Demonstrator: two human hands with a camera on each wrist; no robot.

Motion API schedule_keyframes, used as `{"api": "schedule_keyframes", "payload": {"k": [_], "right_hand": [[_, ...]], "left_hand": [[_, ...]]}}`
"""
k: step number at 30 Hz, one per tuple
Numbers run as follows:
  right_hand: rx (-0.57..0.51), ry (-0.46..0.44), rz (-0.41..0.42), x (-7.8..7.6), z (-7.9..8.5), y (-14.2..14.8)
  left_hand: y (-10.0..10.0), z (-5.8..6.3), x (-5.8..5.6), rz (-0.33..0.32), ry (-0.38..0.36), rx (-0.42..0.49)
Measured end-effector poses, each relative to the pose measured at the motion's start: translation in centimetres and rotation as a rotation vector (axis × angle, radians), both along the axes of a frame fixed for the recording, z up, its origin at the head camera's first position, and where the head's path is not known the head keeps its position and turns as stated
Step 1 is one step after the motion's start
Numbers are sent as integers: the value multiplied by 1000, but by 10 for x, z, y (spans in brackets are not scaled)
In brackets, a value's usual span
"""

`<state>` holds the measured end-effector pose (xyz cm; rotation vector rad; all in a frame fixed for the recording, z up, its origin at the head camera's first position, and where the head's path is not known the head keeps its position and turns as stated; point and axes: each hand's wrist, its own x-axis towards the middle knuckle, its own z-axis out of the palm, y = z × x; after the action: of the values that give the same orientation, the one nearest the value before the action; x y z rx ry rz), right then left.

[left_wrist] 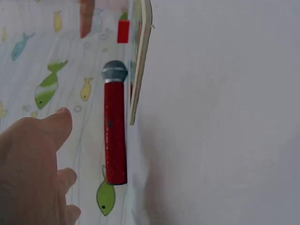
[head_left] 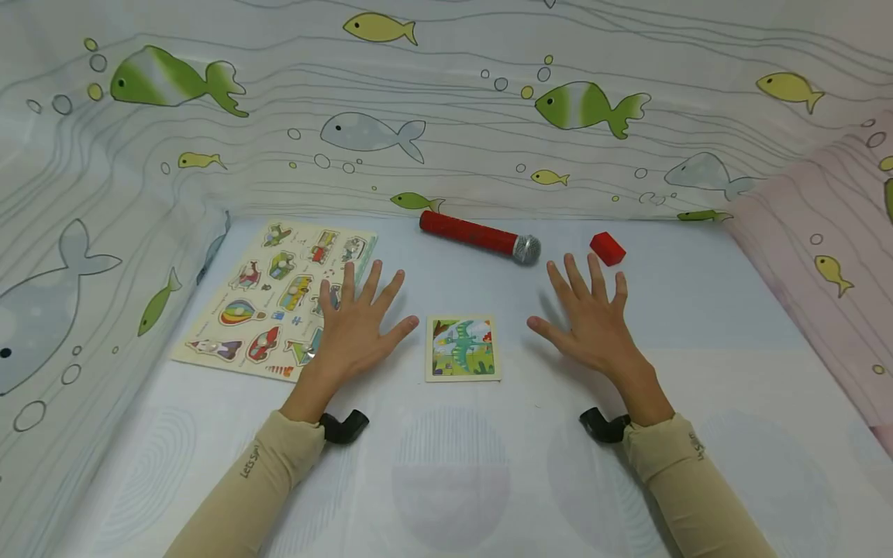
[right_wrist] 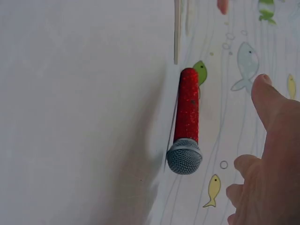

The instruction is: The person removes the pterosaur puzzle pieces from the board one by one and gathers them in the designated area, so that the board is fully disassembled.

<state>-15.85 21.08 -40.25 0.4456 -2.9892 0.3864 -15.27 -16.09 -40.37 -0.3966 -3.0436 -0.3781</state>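
My left hand (head_left: 354, 329) is spread palm down with straight fingers, overlapping the right edge of a large picture puzzle board (head_left: 237, 298) in the head view. My right hand (head_left: 591, 329) is likewise spread and holds nothing. Between the two lies a small square puzzle (head_left: 463, 349) with a green winged dinosaur picture. Beyond the hands rests a red microphone (head_left: 474, 234) with a silver mesh head pointing right; it also shows in the left wrist view and the right wrist view. A red block (head_left: 608, 249) sits just past the right fingertips.
A white cloth covers the table (head_left: 523, 457). Fish-patterned curtains (head_left: 460, 93) rise behind it and along both sides. Black wrist mounts (head_left: 344, 427) stick out inward from both beige sleeves (head_left: 698, 488).
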Motion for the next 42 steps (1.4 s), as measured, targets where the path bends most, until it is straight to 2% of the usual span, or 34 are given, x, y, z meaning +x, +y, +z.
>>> {"api": "schedule_keyframes", "payload": {"k": [6,14,19,25,31,42], "right_hand": [[-58,-28,25,0,0,-3],[-202,-100,88,-2,-1,-10],[-241,-175,148,-2,-4,-18],[-271,-279,253,-2,-12,-31],[-286,-281,348,-3,-19,-43],[-201,-239,382,0,-21,-53]], "left_hand": [[4,-2,0,-29,-66,25],[11,-6,0,-75,-142,49],[12,-10,2,-104,-199,91],[13,-14,4,-119,-220,66],[17,-17,5,-152,-238,61],[22,-22,5,-184,-239,7]]}}
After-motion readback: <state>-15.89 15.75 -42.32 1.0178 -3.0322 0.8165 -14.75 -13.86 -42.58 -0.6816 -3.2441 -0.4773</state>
